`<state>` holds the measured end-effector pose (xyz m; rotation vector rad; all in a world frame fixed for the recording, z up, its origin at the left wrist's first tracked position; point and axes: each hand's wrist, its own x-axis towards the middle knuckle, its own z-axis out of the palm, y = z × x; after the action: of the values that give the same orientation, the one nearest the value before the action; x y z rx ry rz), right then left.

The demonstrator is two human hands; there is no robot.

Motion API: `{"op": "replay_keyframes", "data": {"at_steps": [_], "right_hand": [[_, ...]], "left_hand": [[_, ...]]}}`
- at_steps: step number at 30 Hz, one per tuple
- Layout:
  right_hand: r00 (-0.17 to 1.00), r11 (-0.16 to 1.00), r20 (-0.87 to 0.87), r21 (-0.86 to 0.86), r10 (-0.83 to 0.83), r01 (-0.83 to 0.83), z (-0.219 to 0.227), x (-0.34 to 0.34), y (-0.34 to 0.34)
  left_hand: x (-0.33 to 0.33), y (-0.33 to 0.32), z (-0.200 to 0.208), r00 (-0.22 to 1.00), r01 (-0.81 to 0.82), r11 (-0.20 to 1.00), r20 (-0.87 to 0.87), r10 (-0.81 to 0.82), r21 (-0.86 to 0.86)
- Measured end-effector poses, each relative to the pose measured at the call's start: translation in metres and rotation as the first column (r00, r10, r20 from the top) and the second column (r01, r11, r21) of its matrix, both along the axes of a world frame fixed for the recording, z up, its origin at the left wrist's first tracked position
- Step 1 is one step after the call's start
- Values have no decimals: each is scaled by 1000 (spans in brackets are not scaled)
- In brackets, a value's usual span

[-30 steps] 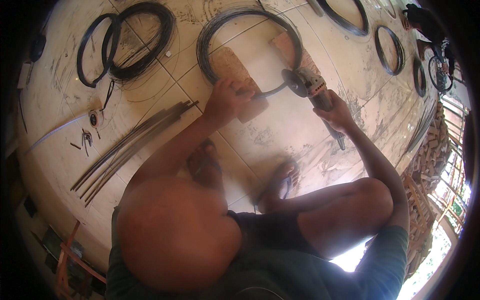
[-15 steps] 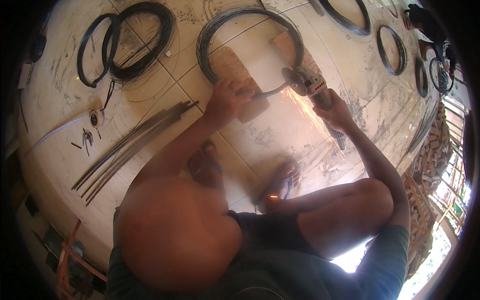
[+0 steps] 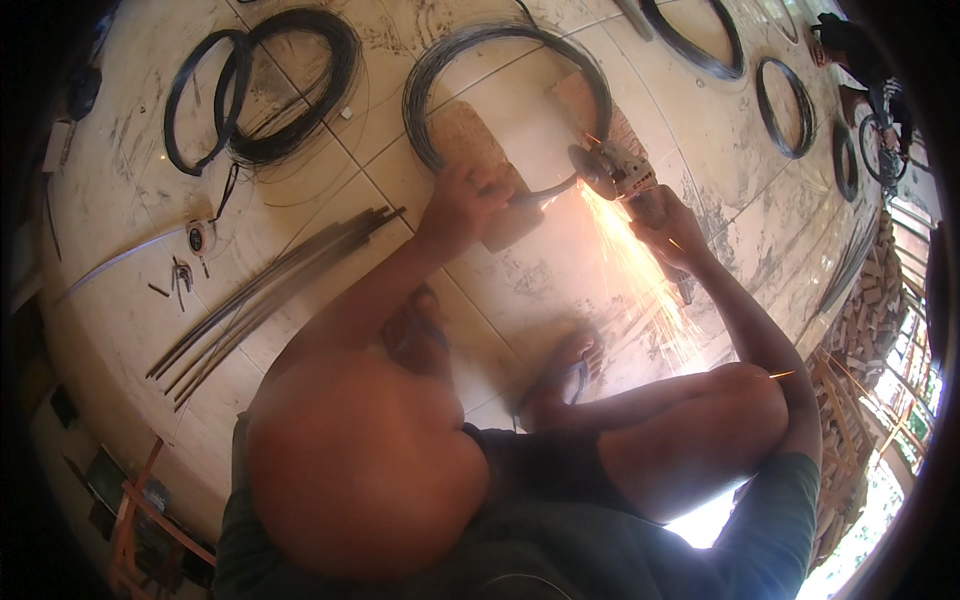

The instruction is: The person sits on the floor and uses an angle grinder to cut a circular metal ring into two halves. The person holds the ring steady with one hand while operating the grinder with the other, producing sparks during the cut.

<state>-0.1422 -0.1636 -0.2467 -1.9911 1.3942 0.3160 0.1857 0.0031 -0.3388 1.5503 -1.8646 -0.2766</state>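
My right hand (image 3: 668, 228) is closed around the body of an angle grinder (image 3: 630, 175). Its disc meets the near right side of a large coil of dark wire (image 3: 425, 95), and bright sparks (image 3: 630, 265) stream toward my right knee. My left hand (image 3: 460, 205) is closed on the near left side of the same coil, pressing it down over a reddish brick (image 3: 470, 135). A second brick (image 3: 575, 100) lies under the coil's right side, partly behind the grinder.
Several cut rods (image 3: 270, 295) lie on the tiled floor at left, near a tape measure (image 3: 200, 238) and short metal bits (image 3: 180, 278). More wire coils lie far left (image 3: 290, 85) and far right (image 3: 785, 108). Wood scraps (image 3: 850, 400) are heaped at right.
The spark stream has grown brighter and longer, reaching nearer my right knee. The view has shifted slightly; both hands keep their holds on the coil and the grinder.
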Motion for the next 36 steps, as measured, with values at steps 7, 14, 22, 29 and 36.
{"op": "replay_keyframes", "data": {"at_steps": [7,14,22,29,36], "right_hand": [[1000,1000,-27,28,7,-6,0,-1,-2],[998,1000,61,12,-25,25,2,-2,4],[999,1000,37,-10,1,-1,3,-4,4],[999,1000,32,11,-10,9,3,-6,5],[999,999,7,13,-37,37,6,-5,7]], "left_hand": [[0,-1,-2,1000,-5,1000,21,5,-18],[0,0,-4,1000,-2,1000,-14,2,-1],[0,0,-2,1000,1,1000,-1,-1,-5],[1,1,-1,1000,3,1000,13,-3,-12],[1,1,-3,1000,-6,1000,3,6,1]]}}
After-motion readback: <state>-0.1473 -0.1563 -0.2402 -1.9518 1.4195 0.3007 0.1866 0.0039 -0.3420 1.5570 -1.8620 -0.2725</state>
